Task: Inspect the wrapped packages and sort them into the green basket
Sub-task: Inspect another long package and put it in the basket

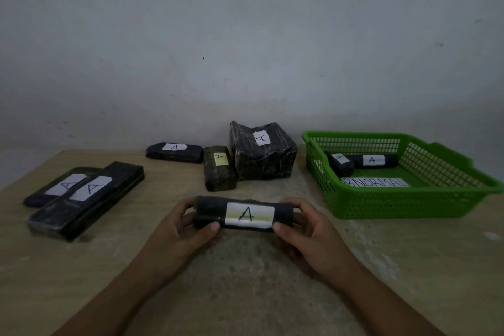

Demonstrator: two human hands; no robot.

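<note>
I hold a black cylindrical package (pixel 212 213) with a white "A" label level above the table, near its front middle. My left hand (pixel 180 234) grips its left end and my right hand (pixel 308 234) grips its right end. The green basket (pixel 381 200) stands at the right; inside lie two black wrapped packages (pixel 341 165), one a long roll (pixel 392 160), and a paper reading "ABNORMAL" (pixel 375 182).
Two long flat black packages (pixel 90 199) marked "A" overlap at the left. At the back middle lie a flat package (pixel 174 152), a small block (pixel 219 169) and a large cube-like package (pixel 263 153). The table meets a pale wall (pixel 245 49) behind.
</note>
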